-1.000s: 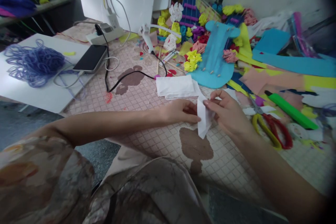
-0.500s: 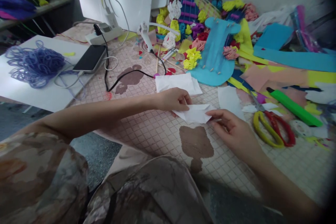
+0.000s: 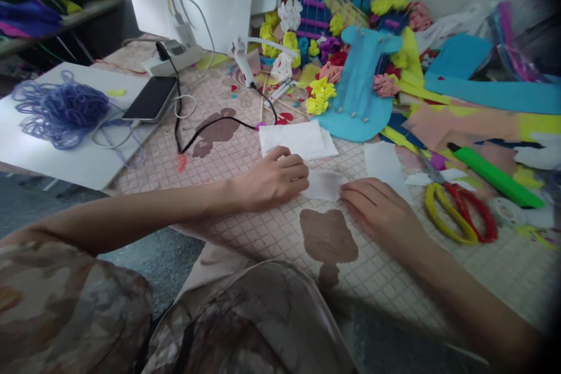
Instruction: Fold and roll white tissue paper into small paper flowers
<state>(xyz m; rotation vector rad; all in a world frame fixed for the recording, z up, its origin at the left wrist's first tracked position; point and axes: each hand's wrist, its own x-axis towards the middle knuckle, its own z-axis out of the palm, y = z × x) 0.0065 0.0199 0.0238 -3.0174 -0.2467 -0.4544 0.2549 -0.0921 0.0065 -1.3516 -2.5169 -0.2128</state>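
A small folded piece of white paper (image 3: 325,186) lies on the tabletop between my two hands. My left hand (image 3: 280,180) has its fingers curled closed at the paper's left end, with the thumb mostly hidden. At the opposite end, my right hand (image 3: 372,201) pinches the paper's edge, its fingers pressed together. Just behind sits a stack of white paper (image 3: 295,139), close to my left knuckles. Another white paper strip (image 3: 385,165) rests beyond my right hand.
Scissors (image 3: 456,210) and a green cutter (image 3: 495,175) lie to the right. A glue gun (image 3: 243,63) with a black cord stands behind. Blue paper (image 3: 372,82) and crepe flowers fill the back. A phone (image 3: 150,98) and purple yarn (image 3: 61,108) are at left.
My left hand has shifted left and nearer, its fingers now curled over the paper's left end. The paper lies flatter, and my right fingers have closed together on its right edge.
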